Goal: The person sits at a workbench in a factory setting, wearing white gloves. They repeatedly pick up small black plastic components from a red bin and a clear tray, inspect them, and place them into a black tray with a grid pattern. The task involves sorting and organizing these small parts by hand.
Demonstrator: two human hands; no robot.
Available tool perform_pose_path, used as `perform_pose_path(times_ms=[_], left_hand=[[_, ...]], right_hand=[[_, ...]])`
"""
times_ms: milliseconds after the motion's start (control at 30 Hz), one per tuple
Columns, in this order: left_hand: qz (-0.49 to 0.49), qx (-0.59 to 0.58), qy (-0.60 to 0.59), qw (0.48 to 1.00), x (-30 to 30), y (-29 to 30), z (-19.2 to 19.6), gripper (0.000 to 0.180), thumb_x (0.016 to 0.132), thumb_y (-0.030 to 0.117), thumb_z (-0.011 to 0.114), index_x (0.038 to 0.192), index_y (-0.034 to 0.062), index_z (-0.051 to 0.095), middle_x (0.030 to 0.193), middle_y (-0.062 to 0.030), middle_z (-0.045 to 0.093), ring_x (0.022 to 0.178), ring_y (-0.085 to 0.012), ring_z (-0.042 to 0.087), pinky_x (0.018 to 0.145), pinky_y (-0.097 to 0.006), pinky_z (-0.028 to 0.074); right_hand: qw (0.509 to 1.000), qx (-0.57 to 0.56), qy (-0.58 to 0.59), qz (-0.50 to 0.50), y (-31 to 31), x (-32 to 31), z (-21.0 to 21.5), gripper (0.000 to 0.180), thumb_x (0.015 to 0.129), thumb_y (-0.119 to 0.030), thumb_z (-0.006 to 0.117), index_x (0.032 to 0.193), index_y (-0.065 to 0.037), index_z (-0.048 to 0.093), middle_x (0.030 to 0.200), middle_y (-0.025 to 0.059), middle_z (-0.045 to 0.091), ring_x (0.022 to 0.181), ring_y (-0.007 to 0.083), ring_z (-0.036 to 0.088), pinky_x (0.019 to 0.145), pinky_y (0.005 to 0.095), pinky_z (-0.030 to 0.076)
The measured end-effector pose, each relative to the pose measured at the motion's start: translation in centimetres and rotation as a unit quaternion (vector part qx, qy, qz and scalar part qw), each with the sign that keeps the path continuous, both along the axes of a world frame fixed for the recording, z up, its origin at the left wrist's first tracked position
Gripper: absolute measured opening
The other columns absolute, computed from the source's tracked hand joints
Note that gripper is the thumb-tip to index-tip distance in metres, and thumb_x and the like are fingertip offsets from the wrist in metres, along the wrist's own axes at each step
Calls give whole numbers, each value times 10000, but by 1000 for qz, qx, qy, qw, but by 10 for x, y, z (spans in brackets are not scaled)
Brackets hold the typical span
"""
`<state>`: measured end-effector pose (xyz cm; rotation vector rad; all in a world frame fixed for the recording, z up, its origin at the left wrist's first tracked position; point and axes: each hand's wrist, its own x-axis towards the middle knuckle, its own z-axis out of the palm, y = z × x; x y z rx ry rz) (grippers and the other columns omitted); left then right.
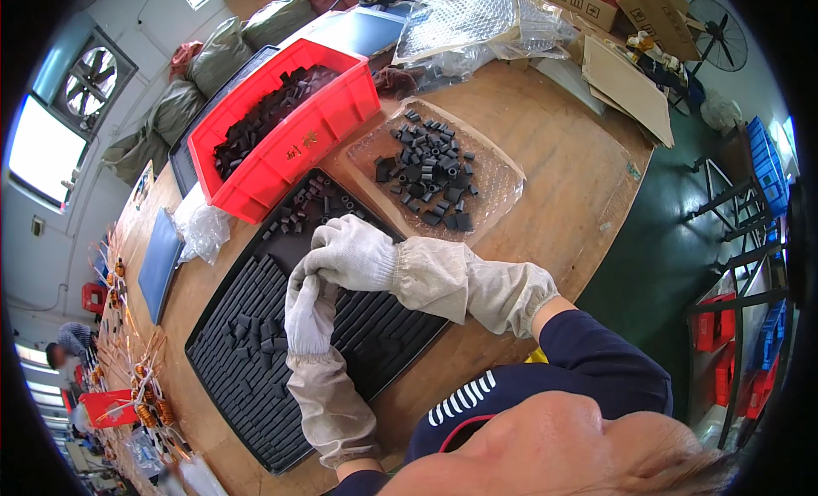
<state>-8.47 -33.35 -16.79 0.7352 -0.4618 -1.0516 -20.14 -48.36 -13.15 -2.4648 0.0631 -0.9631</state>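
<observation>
Rows of black pieces [264, 415] fill most of the black tray [294, 249], which we locate left of centre in the frame, set aslant on the wooden table [571, 189]. On these rows we note a loose cluster [251, 334] of similar pieces; at the tray's upper end, scattered short tubes [311, 202] lie near a bare area. At upper left of centre, the red bin [349, 104] contains a heap of black parts [264, 117]. To its right, at upper centre, we find a clear plastic sheet [498, 176] bearing a pile of black tubes [426, 168].

Our right hand [354, 253], gloved in white, extends from the right, its sleeved forearm sloping toward the lower right. Our left hand [310, 313], likewise gloved, rises from the lower edge. Both meet, touching, above the tray's upper half. Their fingers bend inward and draw together; the gloves hide the fingertips, so we cannot tell whether they clamp a piece.
</observation>
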Motion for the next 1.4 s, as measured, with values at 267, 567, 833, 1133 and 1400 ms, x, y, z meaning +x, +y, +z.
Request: perform_pose_path(times_ms=[267,567,833,1133,1400], left_hand=[[-10,61,-3,998,-4,3,5,286,1043,167,527,1278,7,554,1183,-93,644,962,-169,655,807,-286,556],[7,62,10,998,-13,2,19,316,1040,176,524,1313,17,531,1133,-98,638,908,-165,632,731,-272,557],[-15,52,112,992,2,8,0,360,1044,178,496,1361,7,493,1134,-99,599,872,-162,579,724,-262,553],[13,81,4,997,-10,7,15,321,1027,209,574,1301,41,559,1029,-61,642,699,-61,481,578,-185,394],[45,125,-56,990,-13,3,21,290,1011,203,608,1234,18,595,998,-40,650,672,-33,468,573,-181,384]], right_hand=[[1000,-25,-7,-16,-3,-3,4,177,730,-205,773,898,-195,721,924,11,645,917,253,642,820,407,497],[999,11,-35,-37,-10,-5,8,138,770,-196,768,895,-181,710,915,33,642,908,273,640,824,403,494],[994,74,-83,-11,-9,-5,14,131,781,-155,762,898,-153,704,880,67,643,882,310,645,785,414,509],[998,53,-43,7,-10,-5,12,144,769,-172,774,895,-170,705,909,51,651,891,295,652,784,409,510],[999,-34,-40,9,-10,-4,11,191,712,-174,771,891,-180,703,945,29,643,908,263,637,814,413,503]])
